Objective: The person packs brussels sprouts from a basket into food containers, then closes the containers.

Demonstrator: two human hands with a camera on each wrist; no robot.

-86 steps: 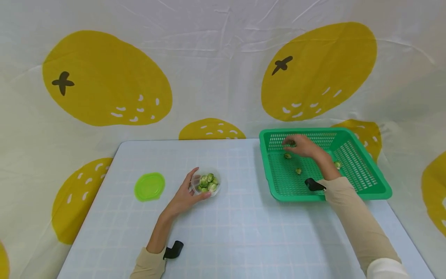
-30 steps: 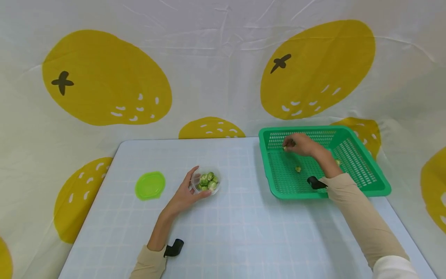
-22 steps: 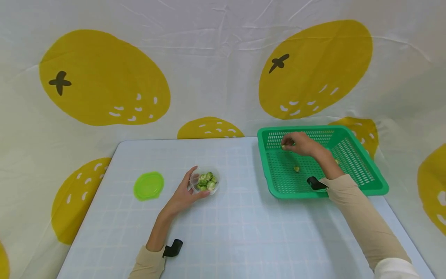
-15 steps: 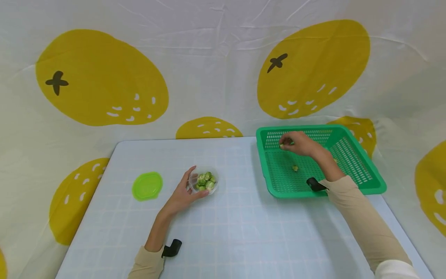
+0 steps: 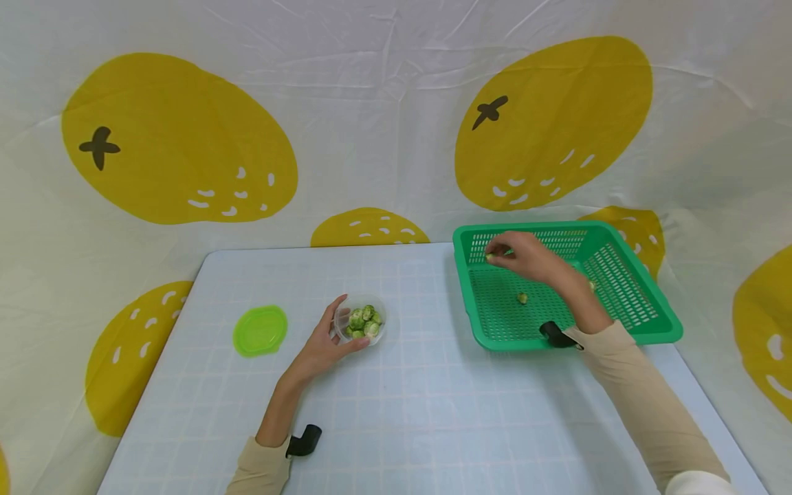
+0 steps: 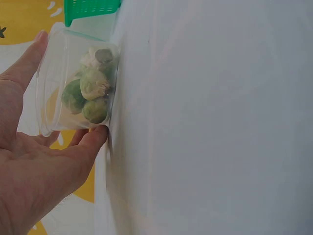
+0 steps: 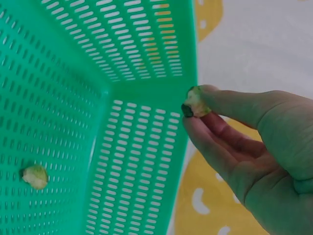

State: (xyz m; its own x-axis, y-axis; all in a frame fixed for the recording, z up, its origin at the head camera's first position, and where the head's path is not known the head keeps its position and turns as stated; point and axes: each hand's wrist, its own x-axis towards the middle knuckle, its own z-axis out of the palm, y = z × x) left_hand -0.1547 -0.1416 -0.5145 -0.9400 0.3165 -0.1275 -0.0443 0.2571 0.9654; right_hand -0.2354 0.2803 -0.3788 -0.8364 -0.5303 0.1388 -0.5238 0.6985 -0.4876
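In the head view my left hand [image 5: 322,350] grips a round clear plastic tub [image 6: 57,63] on the table, thumb on the near side and fingers round the far left. Several Brussels sprouts [image 5: 361,320] lie inside it. My right hand [image 5: 524,258] pinches one small Brussels sprout [image 7: 197,102] between thumb and fingertips, at the left end of the green plastic basket [image 5: 468,295]. In the right wrist view the pinched sprout overlaps the basket's rim. Down on the basket's floor rests another sprout [image 5: 522,298], and one more [image 5: 592,285] shows partly behind the right forearm.
A bright green lid [image 5: 260,331] lies flat on the table, left of the left hand. The pale checked tabletop [image 5: 408,412] stretches between tub and basket. Behind stands a white cloth backdrop [image 5: 371,151] printed with yellow fruit.
My right hand has taken the sprout from the basket's left part and raised it, moving left toward the rim. The left hand keeps its hold on the tub.
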